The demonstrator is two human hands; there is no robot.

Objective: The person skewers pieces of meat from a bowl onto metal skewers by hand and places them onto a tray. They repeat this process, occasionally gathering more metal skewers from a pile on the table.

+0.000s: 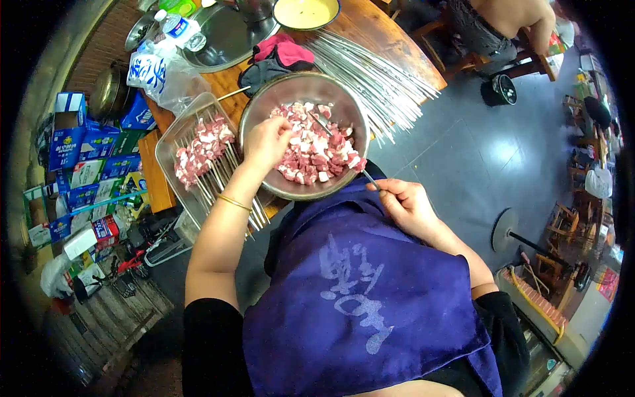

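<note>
Apron: purple cloth (370,284) with pale lettering, its upper edge beside the bowl.
Right grip: pinched closed (405,204) on a thin metal skewer (372,180), just outside the bowl's rim, lower right.
Skewer: slants across the rim into the bowl, with a meat piece on it at the rim; its far end shows among the cubes.
Left grip: fingers curled together (268,142) low over the meat, near that far end; whether they pinch a piece I cannot tell.
Bowl: round, shiny metal (254,99), close to the desk's near edge, right side against the bundled skewers.
Meat: raw red and white cubes (311,155), moist, irregular, heaped inside the bowl.
Tray: rectangular, round-cornered (163,153), left of the bowl, holding loaded skewers (205,149); bare metal ends reach past its near side.
Desk: glossy brown wood (380,30), curved at the right.
Bundled skewers: long, straight metal (377,83), fanned toward the right edge.
Gloves: crumpled pink and dark fabric (284,56), behind the bowl.
Open room: smooth dark floor tiles (456,155), right of the desk.
Far right: a person (512,33) beside a dark bucket (499,90).
</note>
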